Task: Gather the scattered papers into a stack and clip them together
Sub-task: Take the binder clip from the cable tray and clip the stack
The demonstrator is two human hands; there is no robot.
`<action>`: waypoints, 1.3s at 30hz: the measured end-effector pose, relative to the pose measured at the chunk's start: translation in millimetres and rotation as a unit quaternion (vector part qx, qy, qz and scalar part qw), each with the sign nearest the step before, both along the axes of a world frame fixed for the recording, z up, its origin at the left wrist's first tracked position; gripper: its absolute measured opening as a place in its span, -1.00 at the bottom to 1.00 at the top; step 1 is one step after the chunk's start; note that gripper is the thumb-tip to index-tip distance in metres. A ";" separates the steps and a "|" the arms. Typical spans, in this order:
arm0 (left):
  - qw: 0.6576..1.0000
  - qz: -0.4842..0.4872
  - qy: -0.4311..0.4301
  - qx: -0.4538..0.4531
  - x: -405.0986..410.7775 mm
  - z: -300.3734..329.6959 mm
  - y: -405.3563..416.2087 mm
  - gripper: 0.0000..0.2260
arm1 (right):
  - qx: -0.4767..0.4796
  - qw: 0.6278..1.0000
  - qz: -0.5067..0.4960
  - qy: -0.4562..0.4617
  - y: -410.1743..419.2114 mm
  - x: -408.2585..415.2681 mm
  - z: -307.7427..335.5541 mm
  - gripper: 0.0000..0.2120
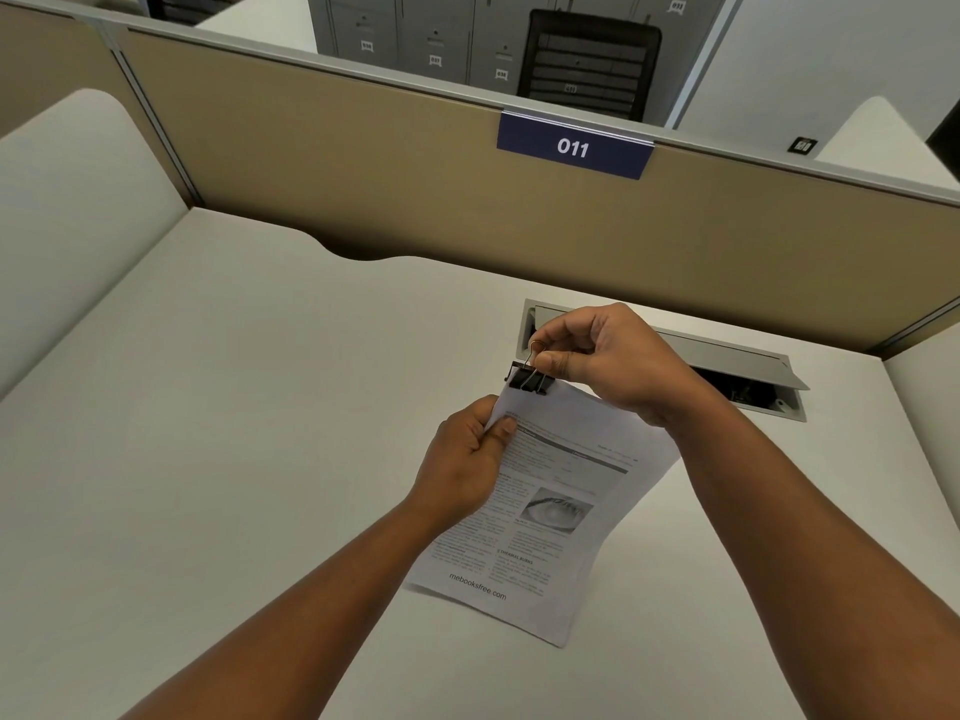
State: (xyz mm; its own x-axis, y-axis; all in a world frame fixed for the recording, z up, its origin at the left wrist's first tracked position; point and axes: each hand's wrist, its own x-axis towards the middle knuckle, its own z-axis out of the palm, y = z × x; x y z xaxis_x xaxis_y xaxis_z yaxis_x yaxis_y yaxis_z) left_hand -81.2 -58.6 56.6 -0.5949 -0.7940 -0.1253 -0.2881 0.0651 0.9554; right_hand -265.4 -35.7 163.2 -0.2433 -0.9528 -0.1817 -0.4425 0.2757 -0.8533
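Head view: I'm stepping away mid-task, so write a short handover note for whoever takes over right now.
Left hand: pinches the left edge of the stack of white printed papers, near its top.
Right hand: pinches the wire handles of the black metal binder clip, which sits on the stack's top left corner.
Stack: held over the white desk, gathered into one pile.
Done: papers gathered, clip on the corner.
Left: check that the clip grips every sheet, let go of the handles, set the stack down.

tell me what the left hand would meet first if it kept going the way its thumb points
Probably only the paper stack that the left hand already pinches; further up and right lies the right hand's wrist, though depth is unclear.
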 end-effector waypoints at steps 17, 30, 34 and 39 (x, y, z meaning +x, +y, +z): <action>1.000 -0.002 0.006 0.006 1.0 3.7 -1.7 -0.79 | 0.010 1.000 0.015 0.002 1.6 2.3 1.6 -0.80; 0.995 0.043 0.068 0.058 8.8 10.1 -13.9 -0.85 | -0.084 0.936 -0.170 0.296 31.7 2.6 -30.3 0.11; 0.994 0.050 0.079 0.054 13.1 14.1 -16.3 -0.84 | -0.101 0.945 -0.275 0.148 56.5 -5.2 -64.8 0.19; 0.994 0.053 0.087 0.051 16.3 16.3 -19.7 -0.83 | -0.106 0.917 -0.233 -0.307 84.6 0.8 -105.9 -0.16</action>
